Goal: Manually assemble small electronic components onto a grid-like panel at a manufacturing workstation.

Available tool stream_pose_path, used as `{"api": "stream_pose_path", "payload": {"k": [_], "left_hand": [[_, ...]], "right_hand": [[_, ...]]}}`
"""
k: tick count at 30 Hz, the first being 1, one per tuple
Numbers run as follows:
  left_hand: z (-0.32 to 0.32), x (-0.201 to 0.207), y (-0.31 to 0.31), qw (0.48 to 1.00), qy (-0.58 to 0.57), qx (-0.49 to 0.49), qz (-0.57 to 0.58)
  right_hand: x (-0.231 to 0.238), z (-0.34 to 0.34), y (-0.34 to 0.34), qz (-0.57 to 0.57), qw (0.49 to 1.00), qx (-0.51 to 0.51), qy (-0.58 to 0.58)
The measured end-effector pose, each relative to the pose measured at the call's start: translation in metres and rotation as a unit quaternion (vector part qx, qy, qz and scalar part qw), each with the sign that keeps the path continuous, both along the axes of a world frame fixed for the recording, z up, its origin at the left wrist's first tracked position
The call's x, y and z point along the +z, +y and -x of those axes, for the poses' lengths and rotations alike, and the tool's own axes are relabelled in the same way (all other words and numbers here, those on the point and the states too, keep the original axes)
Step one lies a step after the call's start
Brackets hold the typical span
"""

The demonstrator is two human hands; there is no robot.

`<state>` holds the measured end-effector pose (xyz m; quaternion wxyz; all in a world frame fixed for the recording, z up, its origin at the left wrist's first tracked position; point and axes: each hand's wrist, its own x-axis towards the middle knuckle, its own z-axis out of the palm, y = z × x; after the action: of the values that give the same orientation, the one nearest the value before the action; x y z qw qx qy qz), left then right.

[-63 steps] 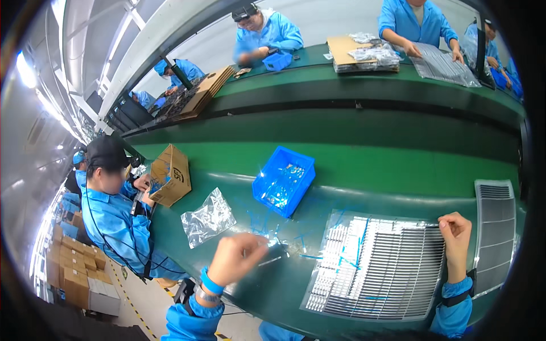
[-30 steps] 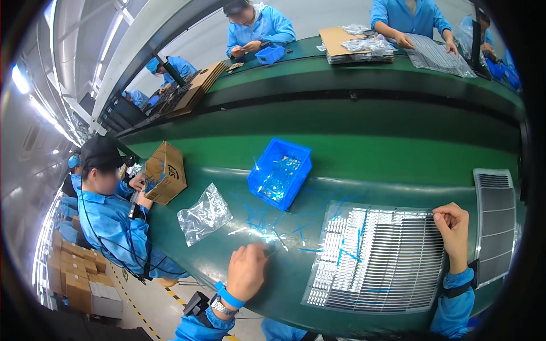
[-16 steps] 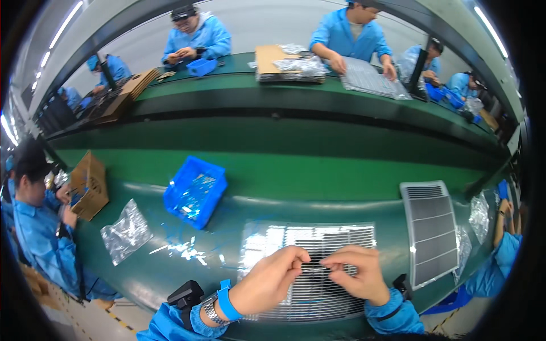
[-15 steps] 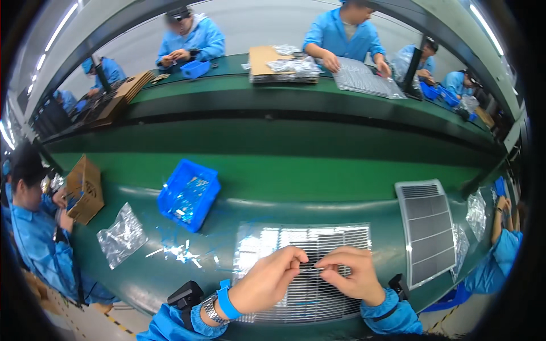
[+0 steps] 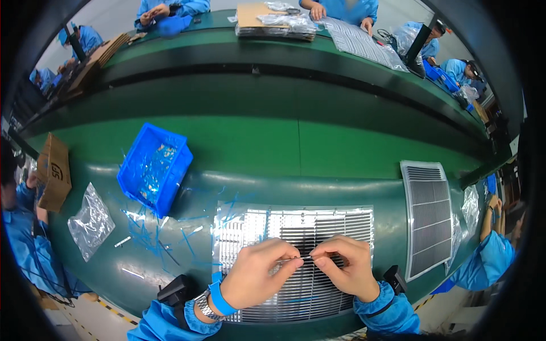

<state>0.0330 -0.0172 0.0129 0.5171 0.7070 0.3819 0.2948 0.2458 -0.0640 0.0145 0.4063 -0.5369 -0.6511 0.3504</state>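
Note:
My left hand [image 5: 256, 275] and my right hand [image 5: 350, 270] meet fingertip to fingertip, each pinching one end of a thin, light-coloured strip [image 5: 306, 258]. Its exact kind is too small to make out. Right below them lies a clear plastic sheet [image 5: 335, 304] with close rows of dark, narrow strips. Its left part looks paler and shinier. Thin blue strands [image 5: 187, 244] and a few small silvery pieces [image 5: 133, 273] are scattered on the table left of my left hand.
A blue bin [image 5: 173, 184] with small bits inside stands at the left, near a crumpled clear bag [image 5: 91, 221] and a cardboard box [image 5: 54, 173]. Another ruled sheet [image 5: 427, 221] lies at the right. Co-workers in blue sit at both sides and across the far bench.
The head view has tilted down and shifted, so the table things sit higher and further left. My fingertips have come together, with the thin strip now visible between them.

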Motion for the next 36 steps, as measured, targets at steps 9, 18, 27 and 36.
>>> {"api": "stream_pose_path", "payload": {"k": [9,18,27,36], "left_hand": [[0.010,-0.003,0.001,1.000,-0.006,-0.019,-0.013],[0.008,-0.004,0.003,0.999,-0.018,-0.024,0.018],[0.008,-0.007,0.003,0.999,-0.034,-0.030,0.030],[0.015,-0.001,0.005,0.989,-0.074,-0.082,0.097]], "right_hand": [[-0.001,0.002,0.001,0.012,0.998,0.051,-0.021],[-0.003,-0.002,0.001,0.039,0.996,0.081,0.014],[0.000,-0.003,0.003,0.046,0.994,0.100,0.011],[-0.007,-0.012,-0.003,0.165,0.944,0.164,0.236]]}}
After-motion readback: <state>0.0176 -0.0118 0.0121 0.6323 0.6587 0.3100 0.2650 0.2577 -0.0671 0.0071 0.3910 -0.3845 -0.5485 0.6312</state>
